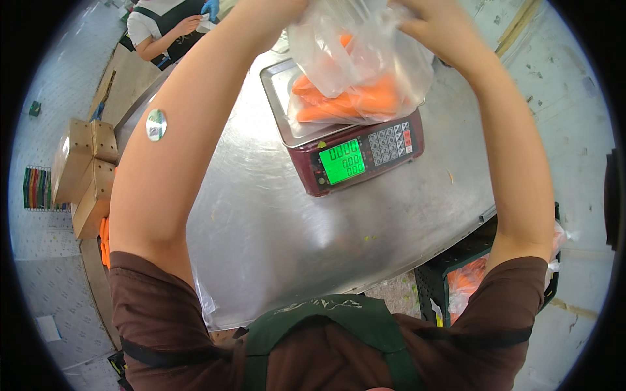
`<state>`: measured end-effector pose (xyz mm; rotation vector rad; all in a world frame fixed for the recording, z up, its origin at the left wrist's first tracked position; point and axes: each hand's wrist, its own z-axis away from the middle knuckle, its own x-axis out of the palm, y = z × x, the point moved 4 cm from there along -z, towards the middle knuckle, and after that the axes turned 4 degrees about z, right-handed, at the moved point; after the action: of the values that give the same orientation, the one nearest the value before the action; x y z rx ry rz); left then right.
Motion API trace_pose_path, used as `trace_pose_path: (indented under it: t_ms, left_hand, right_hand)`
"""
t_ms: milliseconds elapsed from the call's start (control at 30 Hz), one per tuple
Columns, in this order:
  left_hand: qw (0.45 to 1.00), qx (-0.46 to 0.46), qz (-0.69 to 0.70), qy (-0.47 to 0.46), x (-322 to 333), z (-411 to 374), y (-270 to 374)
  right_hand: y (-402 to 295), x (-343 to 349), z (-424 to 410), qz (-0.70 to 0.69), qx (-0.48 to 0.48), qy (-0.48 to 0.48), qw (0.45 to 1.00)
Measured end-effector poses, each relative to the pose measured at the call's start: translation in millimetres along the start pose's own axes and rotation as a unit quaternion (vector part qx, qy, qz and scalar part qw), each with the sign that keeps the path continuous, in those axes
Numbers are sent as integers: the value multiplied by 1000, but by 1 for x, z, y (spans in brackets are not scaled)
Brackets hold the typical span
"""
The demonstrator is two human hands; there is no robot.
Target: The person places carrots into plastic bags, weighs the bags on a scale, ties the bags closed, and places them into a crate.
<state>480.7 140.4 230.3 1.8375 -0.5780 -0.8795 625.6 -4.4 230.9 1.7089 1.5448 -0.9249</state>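
A clear plastic bag [362, 63] with several carrots [357, 100] in it is over the steel pan [288, 129] of a dark red digital scale [313, 183]. Whether the bag rests on the pan or hangs just above it, I cannot tell. At the top edge of the view, my left hand [288, 7] is at the bag's upper left, mostly cut off. My right hand [415, 14] is at the bag's upper right, somewhat blurred, its fingers against the plastic. The scale's green display [342, 161] is lit and shows zeros. A round sticker [156, 125] is on my left forearm.
The scale stands on a steel table [274, 234]. A dark green crate [430, 288] with bagged carrots [467, 281] is at the lower right. Cardboard boxes [78, 156] and loose carrots [104, 242] lie at the left. Another person [166, 29] in an apron stands at the upper left.
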Motion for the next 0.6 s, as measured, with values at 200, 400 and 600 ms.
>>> trace_pose_path:
  t_ms: [200,400,600]
  left_hand:
    - [916,257,-299,-76,-52,34,-44]
    - [977,-23,-140,-159,-68,80,-115]
    - [968,18,-196,-157,-11,70,-116]
  right_hand:
    - [21,-21,93,-103,21,160,982]
    - [90,-3,169,-251,211,143,934]
    - [57,78,150,-410,204,-14,889]
